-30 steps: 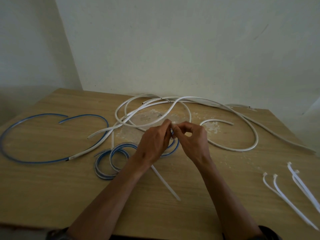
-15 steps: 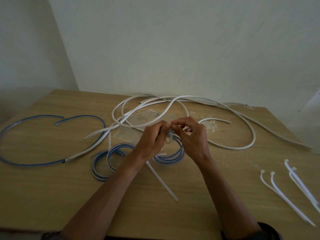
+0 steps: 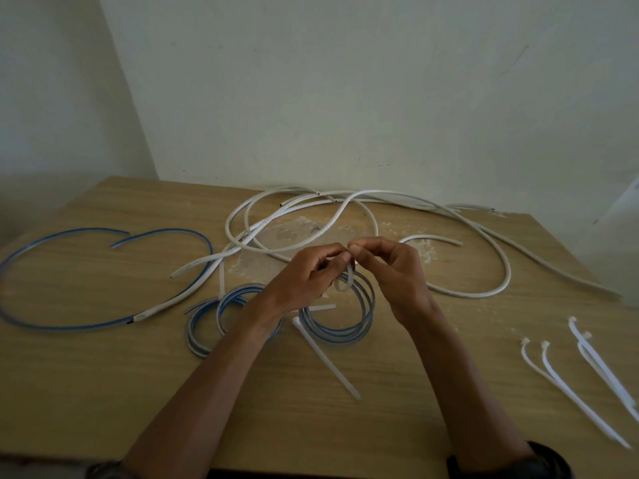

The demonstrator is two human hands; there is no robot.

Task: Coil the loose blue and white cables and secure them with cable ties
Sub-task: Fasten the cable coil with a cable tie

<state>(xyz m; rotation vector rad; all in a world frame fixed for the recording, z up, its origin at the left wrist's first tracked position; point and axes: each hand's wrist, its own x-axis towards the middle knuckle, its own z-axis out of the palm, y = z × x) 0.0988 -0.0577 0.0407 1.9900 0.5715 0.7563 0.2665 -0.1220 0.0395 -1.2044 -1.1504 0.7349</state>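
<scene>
The coiled blue cable (image 3: 339, 335) lies flat on the wooden table (image 3: 103, 392) near its middle, just in front of the hands, its rings stacked in a rough circle. A white cable tie (image 3: 340, 289) is looped around the far edge of this coil; the loop stands upright, and its top runs up into the fingertips. The left hand (image 3: 304, 278) and the right hand (image 3: 394, 271) meet above the coil, fingers curled, each pinching the tie between thumb and forefinger. The fingers hide the tie's head and tail, so how far the strap is threaded cannot be told. A second blue coil (image 3: 238, 291) lies flat just to the left, partly covered by the left forearm. Another cable tie (image 3: 326, 357) lies on the table between the forearms, its long axis running from beside the coil toward the near right. A loose blue cable (image 3: 69, 327) curves wide at the left, cut off by the frame edge, and white cables (image 3: 466, 294) sprawl across the far side. Spare cable ties (image 3: 567, 385) lie well apart at the right.
</scene>
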